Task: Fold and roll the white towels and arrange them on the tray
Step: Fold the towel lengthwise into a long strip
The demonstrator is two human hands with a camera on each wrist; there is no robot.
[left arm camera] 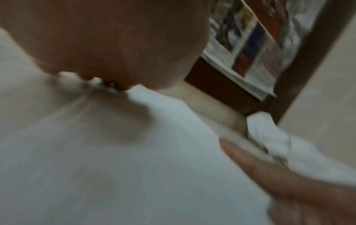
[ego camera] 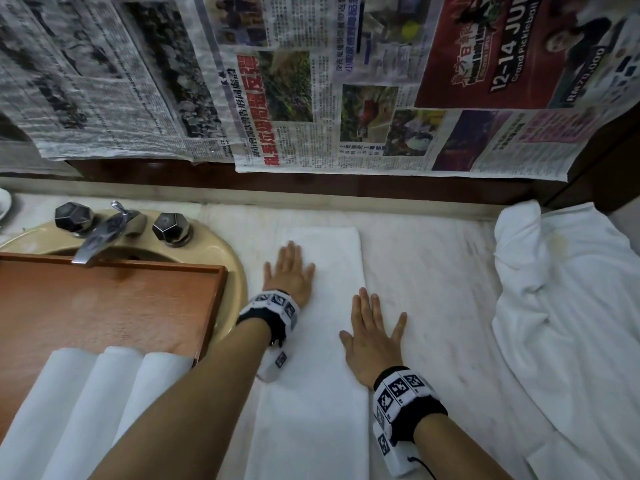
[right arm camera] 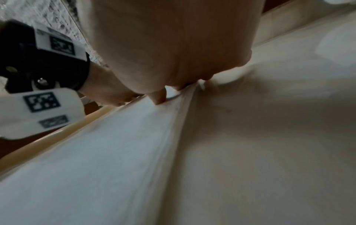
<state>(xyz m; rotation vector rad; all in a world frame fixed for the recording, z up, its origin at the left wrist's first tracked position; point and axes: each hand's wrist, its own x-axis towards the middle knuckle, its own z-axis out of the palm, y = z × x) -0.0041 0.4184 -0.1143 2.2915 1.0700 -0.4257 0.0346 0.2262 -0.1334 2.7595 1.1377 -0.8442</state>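
Observation:
A white towel point(ego camera: 322, 358) folded into a long narrow strip lies on the marble counter, running from the back towards me. My left hand point(ego camera: 290, 271) lies flat with straight fingers on its far left part. My right hand point(ego camera: 372, 336) presses flat on its right edge, partly on the counter. Three rolled white towels point(ego camera: 100, 403) lie side by side at the near end of the wooden tray point(ego camera: 104, 306), which sits over the sink. In the left wrist view the towel point(left arm camera: 134, 167) fills the bottom, blurred, and the right hand point(left arm camera: 289, 182) shows at lower right.
A beige sink point(ego camera: 228, 258) with a chrome tap point(ego camera: 104, 233) and two dark knobs sits under the tray. A heap of crumpled white cloth point(ego camera: 568, 306) covers the counter's right side. Newspaper sheets point(ego camera: 311, 81) hang on the back wall above a dark wooden ledge.

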